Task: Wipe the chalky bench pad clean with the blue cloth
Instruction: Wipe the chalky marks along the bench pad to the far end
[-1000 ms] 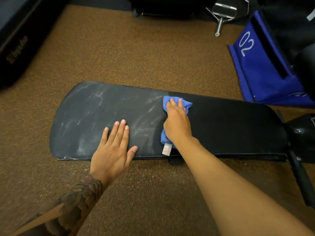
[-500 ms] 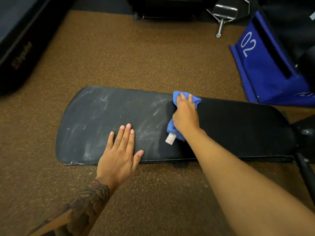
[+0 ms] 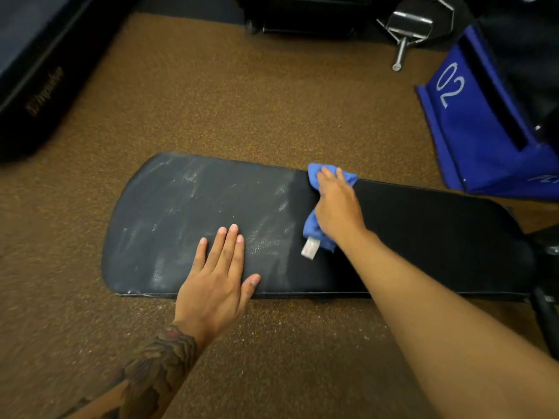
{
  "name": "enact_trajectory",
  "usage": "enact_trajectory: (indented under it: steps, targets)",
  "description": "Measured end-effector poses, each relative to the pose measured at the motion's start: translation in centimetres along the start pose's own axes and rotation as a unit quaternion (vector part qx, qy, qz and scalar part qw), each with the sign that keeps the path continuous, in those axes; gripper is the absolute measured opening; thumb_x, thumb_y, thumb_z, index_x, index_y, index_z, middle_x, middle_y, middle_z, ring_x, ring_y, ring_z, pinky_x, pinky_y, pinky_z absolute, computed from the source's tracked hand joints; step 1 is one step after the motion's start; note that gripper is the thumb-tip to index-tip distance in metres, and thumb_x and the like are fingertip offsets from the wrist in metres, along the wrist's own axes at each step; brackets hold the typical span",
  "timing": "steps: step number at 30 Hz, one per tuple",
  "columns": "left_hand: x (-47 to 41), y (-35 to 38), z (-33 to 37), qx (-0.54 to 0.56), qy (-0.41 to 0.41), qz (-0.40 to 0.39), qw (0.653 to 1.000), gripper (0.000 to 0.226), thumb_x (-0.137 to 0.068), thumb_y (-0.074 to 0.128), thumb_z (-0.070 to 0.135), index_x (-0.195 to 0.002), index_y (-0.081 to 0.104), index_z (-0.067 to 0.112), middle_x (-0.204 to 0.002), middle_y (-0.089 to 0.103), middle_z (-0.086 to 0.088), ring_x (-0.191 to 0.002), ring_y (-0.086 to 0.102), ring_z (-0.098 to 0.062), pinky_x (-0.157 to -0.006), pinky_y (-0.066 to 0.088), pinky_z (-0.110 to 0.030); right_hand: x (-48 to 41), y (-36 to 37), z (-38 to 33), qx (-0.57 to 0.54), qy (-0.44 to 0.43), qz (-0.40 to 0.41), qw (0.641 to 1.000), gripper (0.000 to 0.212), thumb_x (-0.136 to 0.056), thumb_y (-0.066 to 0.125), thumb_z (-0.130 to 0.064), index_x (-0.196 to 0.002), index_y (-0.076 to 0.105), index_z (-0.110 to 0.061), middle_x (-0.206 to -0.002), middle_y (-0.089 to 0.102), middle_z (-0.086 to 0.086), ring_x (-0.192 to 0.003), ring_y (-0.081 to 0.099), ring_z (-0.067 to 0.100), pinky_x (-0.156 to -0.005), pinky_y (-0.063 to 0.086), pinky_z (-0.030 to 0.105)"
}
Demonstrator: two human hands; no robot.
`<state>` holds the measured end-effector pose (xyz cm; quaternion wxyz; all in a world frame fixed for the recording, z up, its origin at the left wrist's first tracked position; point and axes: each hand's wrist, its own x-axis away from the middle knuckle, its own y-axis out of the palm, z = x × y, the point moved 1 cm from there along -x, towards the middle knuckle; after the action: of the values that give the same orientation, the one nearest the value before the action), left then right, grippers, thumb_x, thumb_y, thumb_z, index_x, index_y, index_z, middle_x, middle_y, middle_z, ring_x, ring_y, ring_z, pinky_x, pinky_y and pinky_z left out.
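A long black bench pad [image 3: 438, 234] lies across the brown floor. Its left half [image 3: 181, 213] carries white chalk smears; the part right of the cloth looks plain black. My right hand [image 3: 338, 207] presses the blue cloth [image 3: 314, 176] flat on the pad near its middle, by the far edge, and a white tag hangs from the cloth's near end. My left hand [image 3: 220, 276] rests flat on the pad's near edge over the chalky half, fingers spread, holding nothing.
A blue box marked 02 [image 3: 472, 122] stands at the right behind the pad. Black gym gear [image 3: 33, 86] runs along the left, with a metal fitting [image 3: 408, 28] at the top. The bench's black frame [image 3: 544, 313] sticks out at the right.
My right hand has slid the cloth away from me toward the pad's far edge. The left hand keeps its place on the pad.
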<state>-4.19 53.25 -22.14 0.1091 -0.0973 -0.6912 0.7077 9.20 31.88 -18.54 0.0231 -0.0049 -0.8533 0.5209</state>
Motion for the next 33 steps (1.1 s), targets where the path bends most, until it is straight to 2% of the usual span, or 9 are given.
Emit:
enact_trajectory:
  steps: [3,8,11,15,19,22,26,31,33]
  targets:
    - [-0.1,0.0,0.1,-0.005,-0.002,-0.002,1.0,0.069,-0.1,0.019,0.049,-0.146,0.032,-0.001,-0.155,0.026,-0.018,-0.145,0.021,-0.031,-0.115,0.016,-0.052,-2.2,0.8,-1.8,0.001,0.013,0.011,1.0,0.035,-0.076,0.042,0.011,-0.107,0.053,-0.002,-0.121,0.046,0.016,-0.112,0.044,0.035,-0.079,0.037,0.036]
    - [0.0,-0.1,0.1,-0.004,-0.002,-0.009,1.0,0.069,-0.1,0.018,0.049,-0.145,0.032,-0.001,-0.155,0.025,-0.017,-0.145,0.019,-0.031,-0.116,0.016,-0.051,2.8,1.7,-0.4,-0.007,-0.106,-0.017,0.994,0.058,-0.075,0.042,0.014,-0.13,0.046,-0.005,-0.144,0.039,0.013,-0.139,0.026,0.026,-0.106,0.027,0.032]
    - [0.0,-0.1,0.1,-0.001,-0.004,-0.006,1.0,0.069,-0.101,0.016,0.05,-0.146,0.031,0.0,-0.156,0.024,-0.016,-0.146,0.017,-0.03,-0.115,0.016,-0.051,4.5,-0.3,2.6,0.004,-0.067,0.012,0.998,0.06,-0.08,0.042,0.014,-0.136,0.041,-0.005,-0.148,0.035,0.01,-0.142,0.02,0.02,-0.111,0.017,0.026]
    - [0.0,0.1,0.1,-0.004,-0.003,-0.002,1.0,0.069,-0.101,0.015,0.05,-0.146,0.03,0.001,-0.156,0.023,-0.016,-0.146,0.017,-0.03,-0.116,0.016,-0.051,0.4,-1.5,1.2,0.02,0.047,0.037,0.998,0.029,-0.077,0.044,0.009,-0.1,0.055,-0.006,-0.116,0.052,0.013,-0.11,0.049,0.03,-0.072,0.033,0.03]
    - [0.0,0.2,0.1,-0.013,-0.002,-0.005,1.0,0.069,-0.101,0.015,0.049,-0.146,0.031,-0.001,-0.156,0.024,-0.017,-0.146,0.017,-0.031,-0.116,0.015,-0.051,-1.8,-0.5,-3.1,0.024,-0.018,0.024,0.999,0.033,-0.071,0.042,0.01,-0.061,0.029,-0.019,-0.088,0.048,0.008,-0.088,0.041,0.024,-0.067,0.029,0.03]
    - [0.0,0.3,0.0,-0.013,-0.004,-0.006,1.0,0.07,-0.101,0.014,0.05,-0.146,0.031,-0.001,-0.156,0.024,-0.017,-0.146,0.017,-0.03,-0.116,0.014,-0.051,-0.6,0.0,-3.3,0.03,-0.037,0.004,0.999,0.022,-0.079,0.044,0.009,-0.09,0.053,-0.008,-0.109,0.051,0.013,-0.102,0.046,0.028,-0.075,0.031,0.028]
    - [0.0,0.1,0.1,-0.006,0.0,-0.004,1.0,0.07,-0.101,0.013,0.05,-0.145,0.031,-0.001,-0.155,0.024,-0.017,-0.146,0.018,-0.03,-0.116,0.015,-0.051,2.1,-1.4,1.8,0.021,-0.052,0.016,0.998,0.046,-0.08,0.045,0.01,-0.124,0.049,-0.003,-0.137,0.044,0.011,-0.135,0.032,0.024,-0.097,0.028,0.027]
    - [0.1,0.3,0.1,-0.004,-0.001,0.0,1.0,0.069,-0.101,0.015,0.05,-0.146,0.03,0.0,-0.155,0.024,-0.017,-0.146,0.017,-0.03,-0.116,0.016,-0.051,-0.5,-2.1,0.9,0.034,0.021,0.026,0.999,0.025,-0.074,0.044,0.01,-0.091,0.052,-0.006,-0.105,0.048,0.011,-0.11,0.044,0.031,-0.078,0.038,0.039]
    - [0.1,0.3,0.1,-0.008,-0.004,0.002,1.0,0.069,-0.101,0.016,0.05,-0.146,0.03,0.001,-0.155,0.024,-0.017,-0.146,0.018,-0.03,-0.116,0.015,-0.051,-1.3,-1.6,-0.9,0.035,0.009,0.021,0.999,0.023,-0.074,0.046,0.009,-0.089,0.052,-0.007,-0.106,0.049,0.013,-0.11,0.042,0.032,-0.084,0.037,0.04]
